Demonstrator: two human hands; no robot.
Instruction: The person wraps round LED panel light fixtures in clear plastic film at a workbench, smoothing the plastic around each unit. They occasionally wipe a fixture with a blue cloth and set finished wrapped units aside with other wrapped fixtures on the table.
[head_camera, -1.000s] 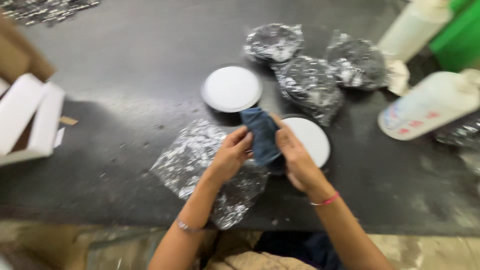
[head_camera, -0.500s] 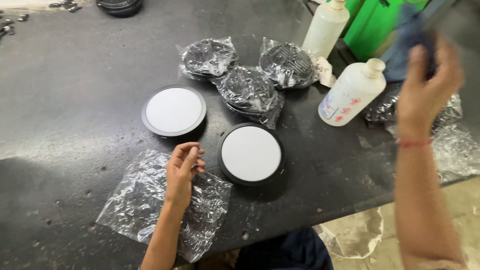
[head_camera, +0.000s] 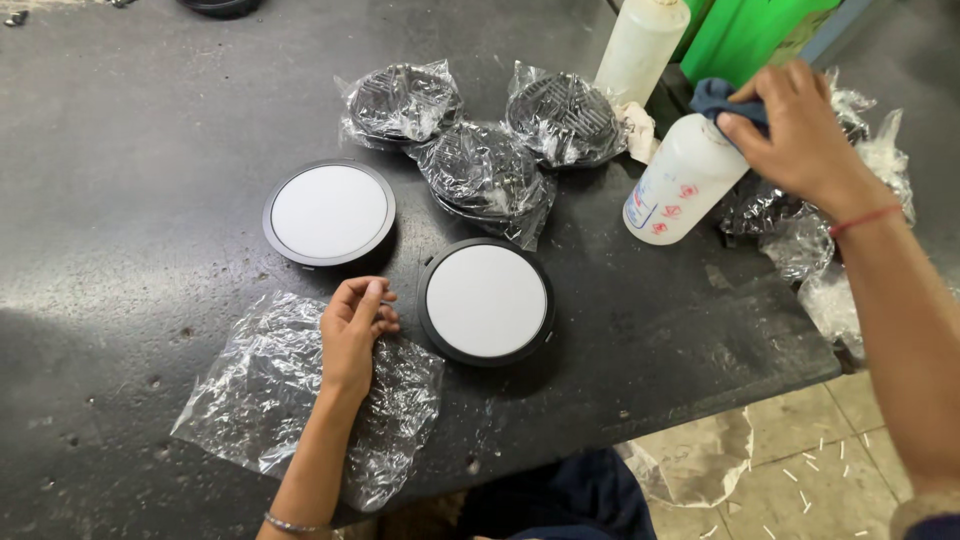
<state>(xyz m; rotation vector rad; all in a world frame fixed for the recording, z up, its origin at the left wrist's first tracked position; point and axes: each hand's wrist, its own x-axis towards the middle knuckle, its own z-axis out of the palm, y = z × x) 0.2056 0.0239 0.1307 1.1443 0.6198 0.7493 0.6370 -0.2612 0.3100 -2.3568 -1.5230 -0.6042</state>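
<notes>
Right hand (head_camera: 800, 130) pinches a blue cloth (head_camera: 722, 97) against the white bottle's (head_camera: 682, 182) top. Left hand (head_camera: 352, 330), loosely curled and empty, rests on clear plastic wrap (head_camera: 260, 385) left of the bottle.

The near disc (head_camera: 486, 300) lies on the bench (head_camera: 130, 150), close to its front edge. Left of the disc, the left hand (head_camera: 352, 335) rests on an empty bag (head_camera: 255, 390). Behind and left of the disc lies a second disc (head_camera: 329, 212). Straight behind the disc sit three bagged parts (head_camera: 480, 165) in a cluster. Right and behind the disc stands a bottle (head_camera: 680, 180), with the right hand (head_camera: 800, 130) pressing a cloth (head_camera: 725, 95) on its top. A second bottle (head_camera: 640, 45) stands behind that one.
</notes>
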